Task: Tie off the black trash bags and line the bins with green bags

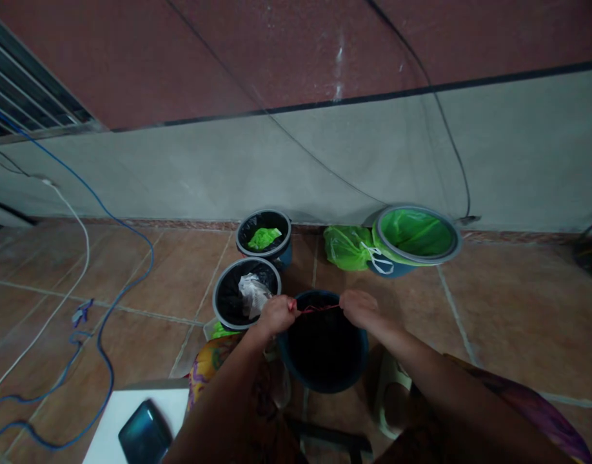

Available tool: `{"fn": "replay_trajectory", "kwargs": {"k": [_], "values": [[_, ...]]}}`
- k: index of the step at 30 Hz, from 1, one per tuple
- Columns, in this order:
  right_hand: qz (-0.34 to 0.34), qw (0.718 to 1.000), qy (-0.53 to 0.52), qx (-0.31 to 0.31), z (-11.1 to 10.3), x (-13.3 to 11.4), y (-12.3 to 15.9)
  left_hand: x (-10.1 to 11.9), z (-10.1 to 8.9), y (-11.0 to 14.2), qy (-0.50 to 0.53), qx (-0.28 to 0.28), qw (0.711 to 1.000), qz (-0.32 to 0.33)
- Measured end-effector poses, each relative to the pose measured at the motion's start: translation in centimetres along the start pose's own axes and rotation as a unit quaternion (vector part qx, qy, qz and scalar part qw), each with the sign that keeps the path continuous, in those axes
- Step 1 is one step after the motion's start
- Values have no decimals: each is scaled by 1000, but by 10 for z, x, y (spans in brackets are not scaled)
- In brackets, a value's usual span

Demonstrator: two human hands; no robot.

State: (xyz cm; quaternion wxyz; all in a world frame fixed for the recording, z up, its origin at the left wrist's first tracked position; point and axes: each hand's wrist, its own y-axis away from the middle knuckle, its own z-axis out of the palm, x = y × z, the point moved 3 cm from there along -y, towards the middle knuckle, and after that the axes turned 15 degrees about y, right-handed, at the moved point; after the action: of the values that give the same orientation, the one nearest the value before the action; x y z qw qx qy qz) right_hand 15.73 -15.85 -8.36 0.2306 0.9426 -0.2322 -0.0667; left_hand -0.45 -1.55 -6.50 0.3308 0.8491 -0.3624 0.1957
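Observation:
My left hand (278, 314) and my right hand (358, 308) are both closed on a thin red drawstring (320, 309), which is stretched between them. It runs over the far side of a dark bin (325, 351) standing between my feet; the bin's inside is too dark to make out. Beside my left hand is a bin with a black liner (227, 296), with crumpled white plastic (253, 293) in it. Behind that stands another black-lined bin (287, 248) holding a bright green bag (264, 238).
By the wall, a bin with a green liner (416, 233) stands beside a green bag with white ties (347, 247). A blue hose (107, 361) and a white cable (86, 270) cross the tiled floor at left. A dark phone (145, 433) lies on a white surface (109, 419).

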Motion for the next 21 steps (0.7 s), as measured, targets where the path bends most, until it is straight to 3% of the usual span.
{"fn": "replay_trajectory", "kwargs": {"k": [4, 7, 10, 13, 16, 21], "values": [[-23, 1000, 12, -2, -5, -1, 5, 0, -1, -4, 159, -27, 987, 9], [-41, 999, -6, 10, -14, -5, 8, 7, 7, -8, 351, -64, 934, 18], [-57, 997, -47, 32, -23, -9, 8, 14, 24, -13, 482, -111, 869, -13], [-78, 992, -84, 42, -28, -13, 7, 17, 36, -19, 535, -83, 840, -33], [-109, 985, -120, 55, -31, -18, 6, 18, 41, -24, 517, -62, 853, -18], [-127, 979, -148, 66, -35, -24, 5, 20, 47, -25, 399, -117, 909, 21]]}}
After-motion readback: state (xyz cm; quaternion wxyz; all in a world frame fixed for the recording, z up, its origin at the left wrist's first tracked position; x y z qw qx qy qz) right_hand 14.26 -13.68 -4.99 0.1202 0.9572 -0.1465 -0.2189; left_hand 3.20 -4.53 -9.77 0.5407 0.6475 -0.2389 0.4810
